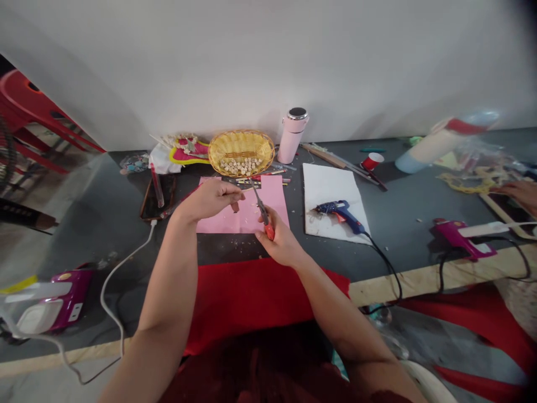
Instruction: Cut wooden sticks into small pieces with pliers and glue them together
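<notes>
My right hand (pixel 282 238) is closed round a pair of scissors (pixel 267 221) with red handles, their blades pointing up and away from me. Left of the blades, my left hand (pixel 213 198) hovers over a pink sheet of paper (pixel 218 224), fingers bent and pressed together. What they hold, if anything, is too small to make out. Small pale bits lie on the paper. Just beyond it stands a yellow wicker basket (pixel 241 146) with small pale wooden-looking pieces (pixel 240 166) inside. Several pencils or pens lie between basket and paper.
A blue glue gun (pixel 340 214) rests on a white board (pixel 331 184) to the right. Behind stands a pink flask (pixel 291 137). A phone (pixel 157 198) lies left, its white cable (pixel 111 285) trailing. Purple power strips (pixel 464 238) sit at both sides. Another person's hand (pixel 520 195) shows far right.
</notes>
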`<state>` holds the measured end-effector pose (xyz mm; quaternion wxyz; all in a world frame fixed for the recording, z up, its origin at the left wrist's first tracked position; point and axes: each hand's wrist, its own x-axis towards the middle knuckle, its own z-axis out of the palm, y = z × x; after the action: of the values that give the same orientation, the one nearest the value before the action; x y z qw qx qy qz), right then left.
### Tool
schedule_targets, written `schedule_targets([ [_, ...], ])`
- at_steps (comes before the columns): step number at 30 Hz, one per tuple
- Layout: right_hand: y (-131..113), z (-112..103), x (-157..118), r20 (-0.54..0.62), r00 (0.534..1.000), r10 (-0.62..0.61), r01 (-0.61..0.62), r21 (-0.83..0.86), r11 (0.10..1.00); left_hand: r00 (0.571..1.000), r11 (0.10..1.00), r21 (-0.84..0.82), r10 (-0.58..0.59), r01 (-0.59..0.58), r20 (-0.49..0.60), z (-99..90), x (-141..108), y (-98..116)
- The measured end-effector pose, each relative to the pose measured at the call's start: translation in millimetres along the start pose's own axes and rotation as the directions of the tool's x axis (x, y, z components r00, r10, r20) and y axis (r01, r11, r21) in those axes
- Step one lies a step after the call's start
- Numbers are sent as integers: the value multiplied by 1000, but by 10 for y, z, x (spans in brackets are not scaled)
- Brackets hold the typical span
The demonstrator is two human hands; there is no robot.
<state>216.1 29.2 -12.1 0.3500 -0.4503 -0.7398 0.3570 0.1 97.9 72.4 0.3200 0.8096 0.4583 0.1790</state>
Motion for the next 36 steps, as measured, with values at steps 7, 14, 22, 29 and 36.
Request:
schedule_targets([
  [7, 71, 50, -8, 19, 1000, -12, 11, 38, 999, 982, 996, -60, -62, 74, 177, -76, -62, -16],
  [14, -35, 66, -20, -18, 996, 89, -89, 32, 996, 993, 995, 11, -98, 98, 71, 20, 20, -26],
  [22, 25, 39, 32, 75, 980, 181, -196, 285, 938, 993, 994, -19, -102, 104, 55, -19, 8, -108],
  [29, 86, -39, 74, 173, 925, 339, -353, 725, 591, 991, 992, 20, -122, 123, -58, 15, 61, -143],
  [36, 67, -73, 91, 370, 880, 299, -460, 823, 333, 961, 984, -132, -146, 118, -235, 42, 51, -128],
])
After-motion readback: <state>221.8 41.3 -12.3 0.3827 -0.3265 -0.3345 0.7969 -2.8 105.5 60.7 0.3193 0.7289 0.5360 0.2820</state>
